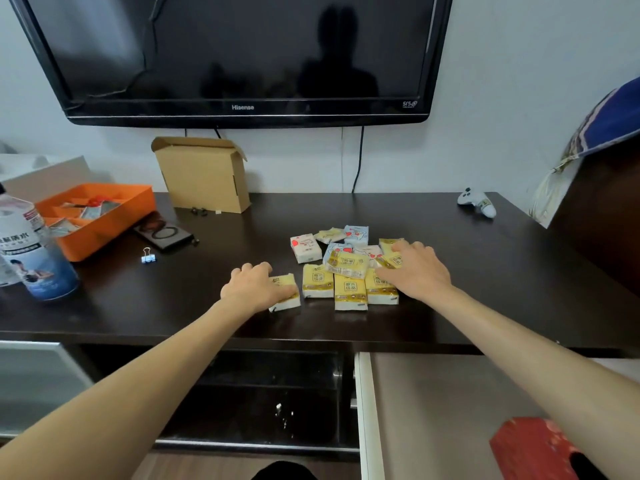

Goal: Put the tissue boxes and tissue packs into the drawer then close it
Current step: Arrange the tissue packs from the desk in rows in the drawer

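Dark wood cabinet top (450, 271) ran under a wall-mounted TV (242, 53), w/ clutter kept to its left end: orange tray (104, 216) near the back-left, cardboard box (204, 174) against the wall at the back edge, a bottle (31, 244) at the far left edge, a binder clip (148, 255) just in front of the tray. White game controller (476, 200) sat near the back-right corner.

Tissue packs (346, 268) lay heaped roughly mid-top, a bit toward the front edge: yellow ones in a loose row nearest the person, white and pale blue ones behind, some overlapping. Probably dumped there as a staging pile right above the drawer.

Left hand (258, 287) curled over the leftmost yellow pack (285, 292), fingers wrapped on it, apparently picking it up. Right hand (415, 268) lay flat w/ fingers spread on the packs at the pile's right side; looked like corralling several at once rather than gripping one, but can't tell if anything was actually pinched underneath.

Drawer (433, 393) stood pulled out below the front edge, right side, directly under the right arm, so a short drop from the pile. A red tissue box (530, 448) already sat in its near part. Most packs not yet in; closing comes last.
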Demonstrator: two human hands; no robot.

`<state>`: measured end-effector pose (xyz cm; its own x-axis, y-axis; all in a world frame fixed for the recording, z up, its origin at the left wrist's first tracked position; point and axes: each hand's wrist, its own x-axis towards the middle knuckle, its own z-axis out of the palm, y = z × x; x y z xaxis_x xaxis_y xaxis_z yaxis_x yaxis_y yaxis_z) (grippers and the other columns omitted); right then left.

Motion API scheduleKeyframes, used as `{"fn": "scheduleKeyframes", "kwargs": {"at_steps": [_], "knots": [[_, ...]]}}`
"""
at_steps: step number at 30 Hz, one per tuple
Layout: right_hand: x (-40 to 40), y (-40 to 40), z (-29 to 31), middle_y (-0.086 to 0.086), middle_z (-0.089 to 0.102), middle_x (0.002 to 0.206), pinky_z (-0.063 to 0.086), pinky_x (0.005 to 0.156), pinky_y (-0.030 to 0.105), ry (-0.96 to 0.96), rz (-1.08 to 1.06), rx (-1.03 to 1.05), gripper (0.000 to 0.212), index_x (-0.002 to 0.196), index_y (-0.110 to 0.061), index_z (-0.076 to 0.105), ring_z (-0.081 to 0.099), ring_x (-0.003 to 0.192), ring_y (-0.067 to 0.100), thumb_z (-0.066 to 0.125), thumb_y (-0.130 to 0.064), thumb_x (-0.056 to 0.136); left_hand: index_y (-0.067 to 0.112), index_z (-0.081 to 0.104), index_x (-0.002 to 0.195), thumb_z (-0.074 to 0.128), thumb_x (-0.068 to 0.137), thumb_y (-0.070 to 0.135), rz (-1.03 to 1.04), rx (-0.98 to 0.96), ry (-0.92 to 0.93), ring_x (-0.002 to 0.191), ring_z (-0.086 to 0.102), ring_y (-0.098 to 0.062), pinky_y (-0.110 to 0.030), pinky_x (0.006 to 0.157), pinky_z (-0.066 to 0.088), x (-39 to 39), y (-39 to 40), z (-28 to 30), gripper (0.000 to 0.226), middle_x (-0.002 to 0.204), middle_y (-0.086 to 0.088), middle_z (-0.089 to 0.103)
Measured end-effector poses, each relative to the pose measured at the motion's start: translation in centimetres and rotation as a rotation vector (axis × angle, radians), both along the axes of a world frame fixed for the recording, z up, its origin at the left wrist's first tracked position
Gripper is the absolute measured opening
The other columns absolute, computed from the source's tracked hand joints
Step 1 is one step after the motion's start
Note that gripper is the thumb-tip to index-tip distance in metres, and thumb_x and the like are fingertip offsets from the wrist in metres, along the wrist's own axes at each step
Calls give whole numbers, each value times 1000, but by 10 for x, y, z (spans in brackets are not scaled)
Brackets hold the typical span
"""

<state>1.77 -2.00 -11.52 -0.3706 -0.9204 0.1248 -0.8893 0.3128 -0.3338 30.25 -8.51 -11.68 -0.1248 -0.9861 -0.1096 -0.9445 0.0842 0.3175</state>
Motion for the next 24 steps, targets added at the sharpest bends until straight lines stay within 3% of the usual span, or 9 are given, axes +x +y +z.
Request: {"fn": "scheduleKeyframes", "kwargs": {"at_steps": [4, 7, 11, 15, 20, 24], "knots": [[0, 2, 1, 7, 57, 137, 45, 82, 41, -31, -4, -73, 72, 144, -20, 51, 53, 126, 29, 76, -52, 85, 18, 48, 141, 63, 68, 81, -28, -6, 69, 130, 45, -30, -46, 98, 47, -1, 1, -3, 97, 140, -8, 51], [-3, 6, 2, 5, 64, 126, 48, 75, 38, -66, 21, -141, 66, 134, -19, 55, 60, 115, 28, 79, -51, 82, 21, 43, 146, 72, 61, 78, -126, -4, 35, 129, 46, -29, -48, 100, 47, -4, 8, -5, 106, 140, -7, 51], [-5, 18, 4, 2, 66, 121, 58, 81, 48, -125, 45, -156, 72, 137, -19, 53, 65, 106, 25, 82, -50, 80, 22, 43, 147, 79, 64, 68, -182, -29, 16, 129, 45, -27, -48, 100, 46, -7, 13, -5, 101, 141, -5, 51], [-9, 28, 9, 0, 67, 119, 59, 81, 46, -164, 72, -125, 79, 144, -20, 48, 69, 95, 23, 84, -48, 80, 22, 39, 150, 75, 66, 71, -237, -74, 6, 135, 39, -28, -50, 104, 43, -17, 14, 6, 104, 147, -5, 46], [-22, 38, 13, 0, 66, 128, 54, 88, 44, -167, 90, -108, 81, 148, -20, 48, 64, 110, 22, 83, -45, 80, 24, 59, 132, 65, 81, 62, -364, -229, 198, 127, 51, -19, -44, 100, 48, -65, 23, 23, 64, 141, 1, 56], [-35, 53, 14, 0, 65, 128, 49, 81, 39, -178, 92, -119, 78, 144, -19, 51, 60, 105, 18, 85, -44, 78, 25, 64, 102, 64, 80, 58, -499, -378, 57, 110, 53, -19, -38, 82, 48, -107, 38, 23, 39, 116, 3, 58]]}}
